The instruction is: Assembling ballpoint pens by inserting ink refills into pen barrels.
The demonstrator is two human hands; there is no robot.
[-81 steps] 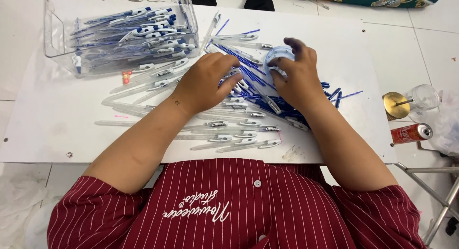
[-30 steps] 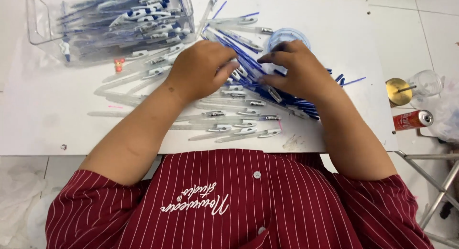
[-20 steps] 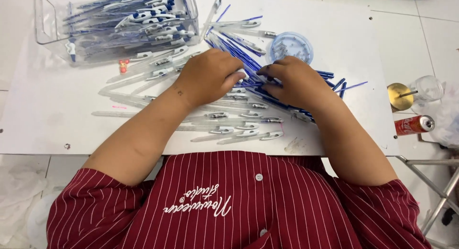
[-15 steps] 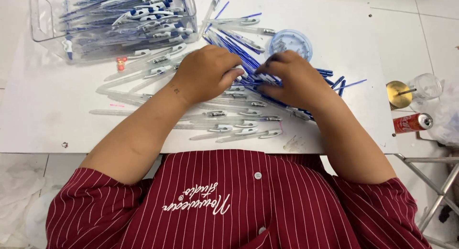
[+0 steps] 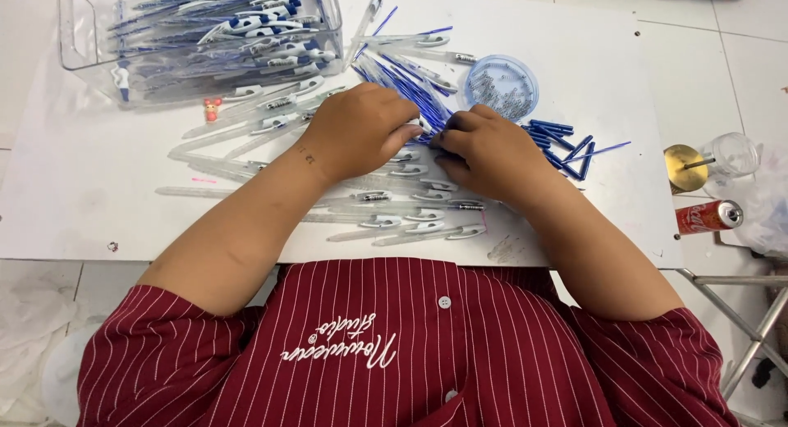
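My left hand (image 5: 361,132) and my right hand (image 5: 484,152) meet over a heap of blue pen refills (image 5: 402,78) on a white table (image 5: 74,189). Both hands have their fingers closed and pinch a pen part between them; the part is mostly hidden by the fingers. Several clear pen barrels (image 5: 410,226) lie in rows under and in front of my hands. A small round clear dish (image 5: 501,84) with tiny metal parts sits just beyond my right hand.
A clear plastic box (image 5: 205,33) full of finished pens stands at the back left. A small red figure (image 5: 212,109) lies by it. Loose blue refills (image 5: 566,144) lie right of my hands. Off the table's right edge are a red can (image 5: 707,217), a gold lid (image 5: 685,166) and a clear cup (image 5: 730,154).
My right hand has come back from the round dish to the refill heap and now meets my left hand in the middle.
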